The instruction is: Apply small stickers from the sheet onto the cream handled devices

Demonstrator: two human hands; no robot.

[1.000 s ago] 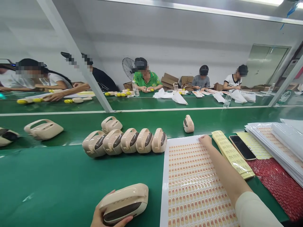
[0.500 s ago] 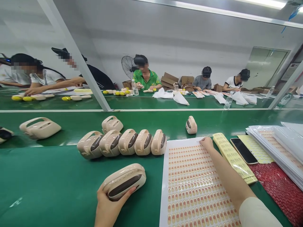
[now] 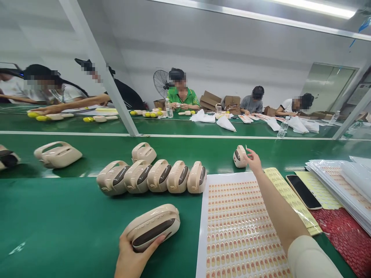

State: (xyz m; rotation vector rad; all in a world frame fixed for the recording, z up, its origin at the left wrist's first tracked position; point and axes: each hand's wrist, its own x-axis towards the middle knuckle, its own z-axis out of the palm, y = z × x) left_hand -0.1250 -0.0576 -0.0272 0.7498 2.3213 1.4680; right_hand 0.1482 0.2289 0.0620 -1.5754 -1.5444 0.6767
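My left hand (image 3: 135, 251) is wrapped round a beige device with a carry handle and a long dark panel (image 3: 155, 231), tilted just above the green table. My right hand (image 3: 254, 160) is raised over the far end of a white sheet of small oval stickers (image 3: 232, 227). A tiny pale sticker (image 3: 246, 147) shows at its fingertips, the fingers pinched. Just behind them a small beige device (image 3: 239, 156) stands on the conveyor. Left of the sheet, several like devices (image 3: 158, 175) stand in a row, side by side.
More beige devices (image 3: 58, 155) stand farther back at left. Right of the sheet lie yellow label strips (image 3: 290, 197), a phone (image 3: 303, 192), red bubble wrap (image 3: 342, 235) and a stack of bagged sheets (image 3: 339, 185). A slanted metal post (image 3: 116, 96) rises ahead; co-workers sit beyond.
My right hand has lifted off the sheet's far edge, with a small pale sticker now at the fingertips. My left hand still holds the device, almost unmoved. The view has shifted slightly.
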